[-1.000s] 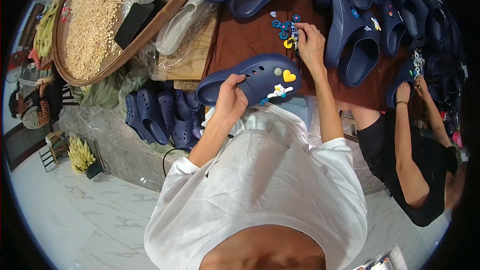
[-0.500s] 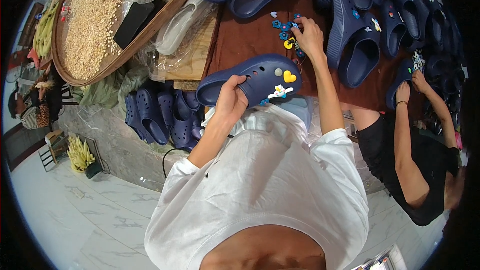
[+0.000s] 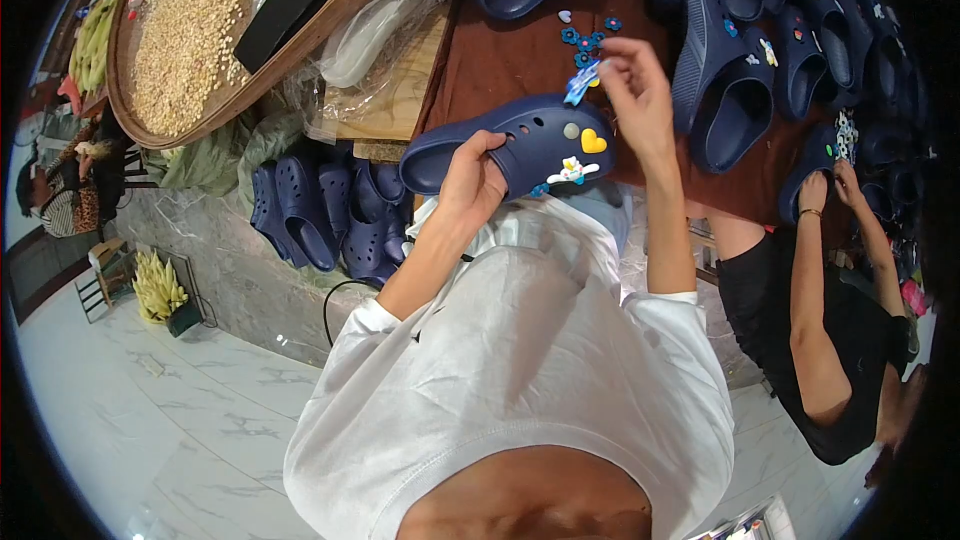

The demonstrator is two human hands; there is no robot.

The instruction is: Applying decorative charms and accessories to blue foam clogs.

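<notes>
Right grip (image 3: pixel 640 90): closed on a blue charm (image 3: pixel 581 83), above the clog's far edge.
Left grip (image 3: pixel 475 175): clasps the clog (image 3: pixel 540 152) near its middle.
Clog: held at the near side of the surface (image 3: pixel 490 65); heart (image 3: pixel 594 141), white charm (image 3: pixel 572 171) and grey disc (image 3: pixel 571 130) are on; several holes look bare, seemingly left to fill.
Flowers (image 3: pixel 585 57): loose, far of the clog.
Writing: none legible.

Loose white short-sleeved shirt (image 3: pixel 520 370)
</notes>
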